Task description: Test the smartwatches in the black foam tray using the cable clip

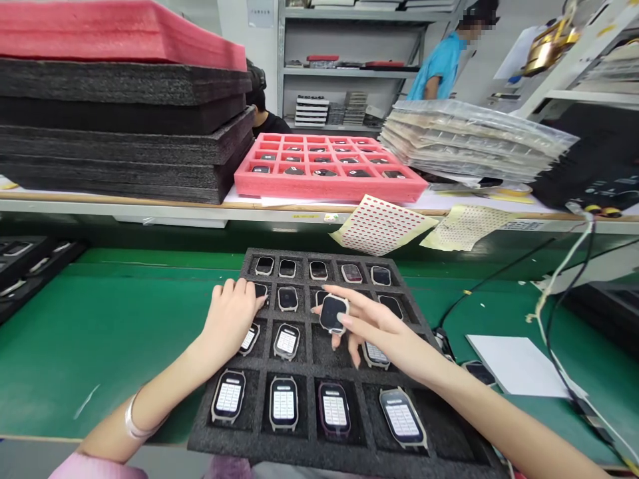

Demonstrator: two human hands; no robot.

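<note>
A black foam tray [308, 372] with square compartments lies on the green table, holding smartwatch bodies without straps. My right hand [372, 322] pinches a smartwatch [333, 313] between thumb and fingers above the tray, its screen dark and facing up. My left hand [230, 319] is closed at the tray's left edge, its thumb and curled fingers on another smartwatch [260, 291] that they partly cover. Nearest me, a row of watches with lit white screens includes a purple-framed watch [334, 409]. In the far row the screens are dark, as on one watch [287, 268].
On the shelf stand a pink foam tray [329, 189] of watches, stacked black foam trays [110, 150] and a pile of clear plastic trays [474, 140]. Dotted sticker sheets [383, 225] hang over its edge. Cables [549, 313] and white paper [519, 366] lie right. Two people are beyond.
</note>
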